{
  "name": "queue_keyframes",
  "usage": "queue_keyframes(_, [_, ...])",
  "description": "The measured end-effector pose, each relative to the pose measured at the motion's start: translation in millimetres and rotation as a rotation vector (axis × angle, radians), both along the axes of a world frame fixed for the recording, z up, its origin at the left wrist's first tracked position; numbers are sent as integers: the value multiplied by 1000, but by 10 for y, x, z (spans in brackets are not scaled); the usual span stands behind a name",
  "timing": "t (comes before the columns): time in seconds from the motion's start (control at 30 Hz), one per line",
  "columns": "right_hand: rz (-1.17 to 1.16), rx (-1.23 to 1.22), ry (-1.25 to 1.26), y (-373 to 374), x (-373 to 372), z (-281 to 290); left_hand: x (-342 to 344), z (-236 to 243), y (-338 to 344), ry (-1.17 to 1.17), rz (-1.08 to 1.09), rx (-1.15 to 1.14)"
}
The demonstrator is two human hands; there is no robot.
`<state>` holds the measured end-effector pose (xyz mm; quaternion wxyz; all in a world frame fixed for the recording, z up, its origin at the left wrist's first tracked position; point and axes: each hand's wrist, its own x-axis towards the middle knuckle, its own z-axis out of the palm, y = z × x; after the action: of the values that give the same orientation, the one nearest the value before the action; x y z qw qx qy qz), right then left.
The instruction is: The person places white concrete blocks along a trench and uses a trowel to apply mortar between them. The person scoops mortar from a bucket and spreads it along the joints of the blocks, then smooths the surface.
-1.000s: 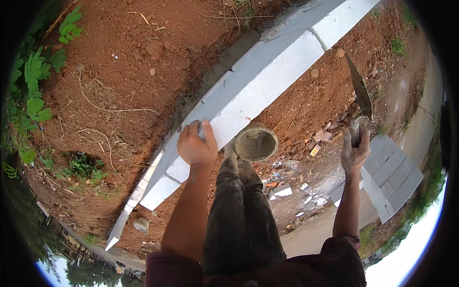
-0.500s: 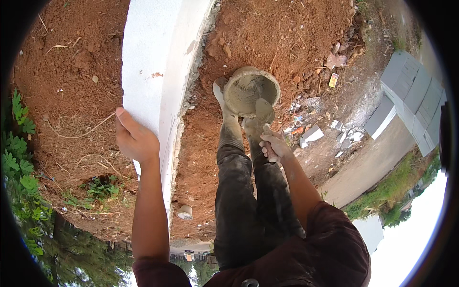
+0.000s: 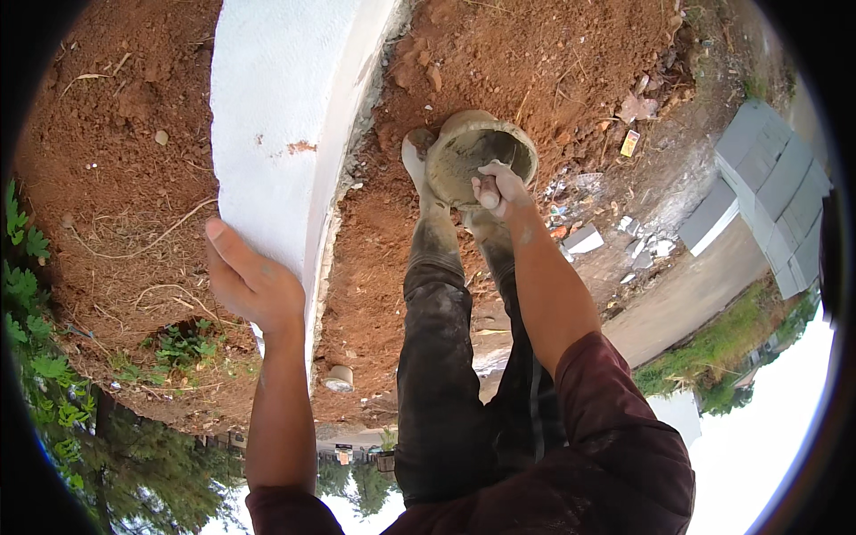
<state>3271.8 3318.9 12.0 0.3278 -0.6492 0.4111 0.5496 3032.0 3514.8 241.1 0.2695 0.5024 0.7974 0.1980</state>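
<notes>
My right hand (image 3: 504, 189) is closed round the handle of a trowel (image 3: 489, 194). It is held over the near rim of a round, mortar-crusted bucket (image 3: 455, 169); the hand hides the trowel's blade. Grey wet mortar (image 3: 486, 150) lies inside the bucket, which tilts toward me by my feet. On the left, my left hand (image 3: 254, 283) leans on the edge of a low white wall (image 3: 276, 98), one digit stretched out along it. Its other fingers are mostly hidden.
Reddish soil (image 3: 562, 62) runs along both sides of the wall. To the right are broken white pieces (image 3: 584, 239), litter and a stack of grey panels (image 3: 771, 187). A small pale container (image 3: 339, 378) lies near the wall's lower end. Green plants (image 3: 40, 357) grow at far left.
My right hand has moved up and slightly left with the trowel, from beside my leg to over the bucket. The bucket now tilts more. My left hand stays on the wall.
</notes>
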Motion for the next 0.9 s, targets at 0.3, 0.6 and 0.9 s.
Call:
queue_keyframes(0.3, [185, 62, 80, 180, 88, -474, -105, -8, -18, -45, 109, -10])
queue_keyframes(0.6, [2038, 75, -29, -57, -279, -158, -121, -84, -37, -15, 72, 28])
queue_keyframes(0.9, [2082, 78, -122, -474, 412, 276, -24, -64, -12, -24, 99, 12])
